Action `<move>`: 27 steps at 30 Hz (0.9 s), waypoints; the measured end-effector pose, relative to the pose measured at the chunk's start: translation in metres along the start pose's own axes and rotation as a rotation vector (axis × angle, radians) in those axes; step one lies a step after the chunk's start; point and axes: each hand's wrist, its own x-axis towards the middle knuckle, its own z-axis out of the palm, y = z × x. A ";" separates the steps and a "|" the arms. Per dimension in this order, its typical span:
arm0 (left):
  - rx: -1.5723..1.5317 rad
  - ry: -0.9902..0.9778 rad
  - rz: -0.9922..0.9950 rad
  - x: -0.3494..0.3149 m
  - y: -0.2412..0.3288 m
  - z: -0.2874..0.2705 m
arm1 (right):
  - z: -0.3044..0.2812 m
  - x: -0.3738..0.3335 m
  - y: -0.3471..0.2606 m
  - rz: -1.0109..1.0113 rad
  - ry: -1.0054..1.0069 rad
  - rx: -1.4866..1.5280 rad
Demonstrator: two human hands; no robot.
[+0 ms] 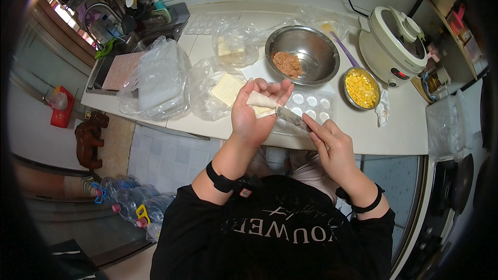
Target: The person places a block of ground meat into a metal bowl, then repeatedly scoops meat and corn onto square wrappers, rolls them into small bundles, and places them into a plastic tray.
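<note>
My left hand [255, 110] is turned palm up with its fingers slightly curled. A pale wonton wrapper [262, 101], partly folded over, lies across that palm and fingers. Gripped in my right hand [332, 142] is a flat, grey speckled utensil [293, 119], perhaps a spreader. Its tip meets the wrapper's right edge; any filling inside the fold is hidden. Behind my left hand, a stack of square wrappers [226, 89] sits in an opened plastic bag. Under and beside the utensil stands a clear plastic tray [322, 108] with round hollows.
A steel bowl [326, 47] holds minced filling [287, 65]. Right of it are a small bowl of corn [361, 88], a purple-handled brush [342, 46] and a white cooker [390, 46]. At left lie bagged plastic trays [162, 80], near a sink [142, 44]. Bottles [132, 202] stand on the floor.
</note>
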 end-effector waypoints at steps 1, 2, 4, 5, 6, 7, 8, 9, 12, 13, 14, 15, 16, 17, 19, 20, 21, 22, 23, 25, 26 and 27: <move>0.027 0.031 0.006 -0.001 -0.001 -0.001 | 0.001 0.000 0.000 -0.011 0.005 -0.030; 0.054 0.063 0.013 -0.002 -0.002 -0.001 | 0.001 -0.001 0.000 -0.042 0.029 -0.097; 0.109 0.105 0.018 -0.003 -0.003 -0.001 | 0.001 -0.001 -0.001 -0.083 0.053 -0.232; 0.137 0.117 0.017 -0.003 -0.004 -0.001 | 0.001 -0.002 -0.002 -0.111 0.059 -0.268; 0.168 0.140 0.021 -0.003 -0.004 0.000 | 0.000 -0.002 -0.002 -0.135 0.059 -0.309; 0.202 0.169 0.029 -0.004 -0.006 0.000 | 0.000 -0.002 -0.003 -0.158 0.059 -0.350; 0.239 0.210 0.041 -0.005 -0.008 0.001 | -0.001 -0.002 -0.003 -0.166 0.056 -0.355; 0.276 0.252 0.052 -0.005 -0.010 0.003 | -0.001 -0.001 -0.004 -0.175 0.054 -0.360; 0.294 0.257 -0.010 -0.004 -0.008 0.007 | -0.002 0.000 -0.006 -0.193 0.046 -0.350; 0.312 0.252 0.001 -0.004 -0.011 0.008 | -0.002 0.000 -0.006 -0.195 0.047 -0.342; 0.363 0.327 0.016 -0.005 -0.016 0.008 | -0.002 0.000 -0.007 -0.189 0.049 -0.326; 0.384 0.321 0.039 -0.006 -0.020 0.009 | -0.001 0.000 -0.008 -0.180 0.055 -0.309; 0.409 0.355 0.014 -0.005 -0.020 0.010 | 0.000 0.000 -0.009 -0.170 0.060 -0.292; 0.404 0.306 -0.004 -0.004 -0.018 0.010 | 0.000 0.001 -0.009 -0.171 0.063 -0.286; 0.411 0.254 -0.034 -0.004 -0.019 0.012 | 0.001 0.001 -0.010 -0.165 0.069 -0.273; 0.422 0.249 -0.046 -0.004 -0.019 0.014 | 0.002 0.001 -0.010 -0.164 0.076 -0.264; 0.435 0.304 -0.067 -0.004 -0.020 0.015 | 0.002 0.001 -0.010 -0.160 0.083 -0.255; 0.430 0.262 -0.082 -0.004 -0.022 0.016 | 0.003 0.001 -0.009 -0.157 0.090 -0.245; 0.426 0.279 -0.107 -0.004 -0.025 0.016 | 0.003 0.000 -0.008 -0.136 0.088 -0.225; 0.485 0.314 -0.145 -0.004 -0.028 0.015 | 0.004 -0.001 -0.006 -0.093 0.084 -0.184; 0.549 0.332 -0.158 -0.002 -0.029 0.012 | 0.005 -0.002 -0.004 -0.069 0.070 -0.158; 0.606 0.313 -0.156 -0.001 -0.030 0.009 | 0.005 -0.003 -0.002 -0.042 0.058 -0.133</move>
